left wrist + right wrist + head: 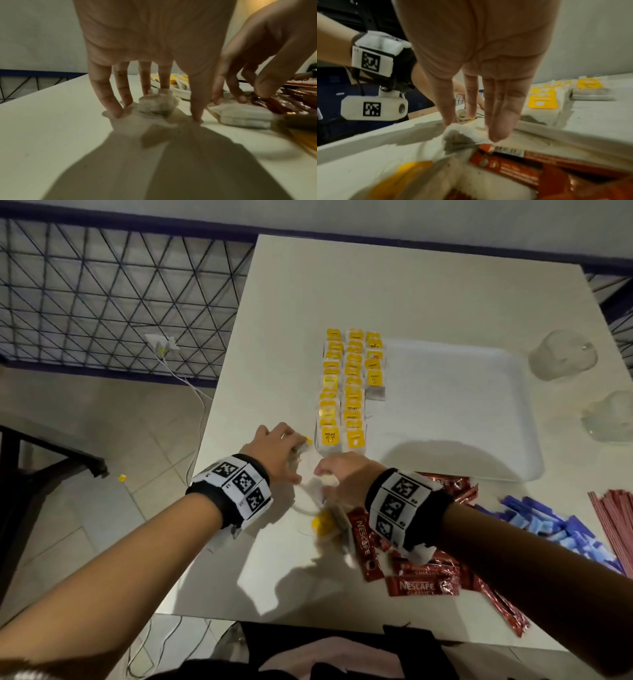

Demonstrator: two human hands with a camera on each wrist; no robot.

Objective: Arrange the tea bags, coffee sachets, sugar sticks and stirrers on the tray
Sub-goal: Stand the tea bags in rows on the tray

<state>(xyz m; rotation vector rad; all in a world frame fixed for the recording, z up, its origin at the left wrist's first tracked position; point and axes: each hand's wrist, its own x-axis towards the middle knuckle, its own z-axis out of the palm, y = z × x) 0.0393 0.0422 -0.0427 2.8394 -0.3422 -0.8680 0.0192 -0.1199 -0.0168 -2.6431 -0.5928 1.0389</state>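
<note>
A white tray lies on the white table, with rows of yellow-tagged tea bags filling its left side. Just off the tray's near left corner, my left hand stands over a loose tea bag; its straight, spread fingers touch the table around it. Beside it, my right hand pinches another tea bag between thumb and fingers. That bag's yellow tag trails blurred under the wrist. Red coffee sachets, blue sugar sticks and red stirrers lie at the near right.
Two clear glasses stand right of the tray. The table's left edge runs close to my left hand, with tiled floor and a cable below. The tray's right part is bare.
</note>
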